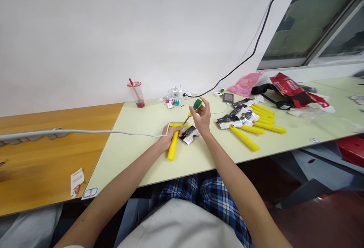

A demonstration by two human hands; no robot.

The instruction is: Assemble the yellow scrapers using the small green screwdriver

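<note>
My left hand (167, 138) is closed around a yellow scraper (173, 147) with a T-shaped head, holding it just above the table near the front edge. In my right hand (202, 118) is a screwdriver (197, 104) with a green and yellow handle, gripped by the fingers. Its shaft slants down to the left, and the tip meets the scraper's head beside my left fingers; the exact contact point is too small to make out. A black and white card sleeve (190, 135) lies on the table just right of the scraper.
Several yellow scrapers (244, 138) in card sleeves are piled at the right. Behind stand a cup with a straw (137, 94), a power strip (176, 92) and a small dark-screened device (228, 98). A white cable (113, 131) crosses from the left past my left hand.
</note>
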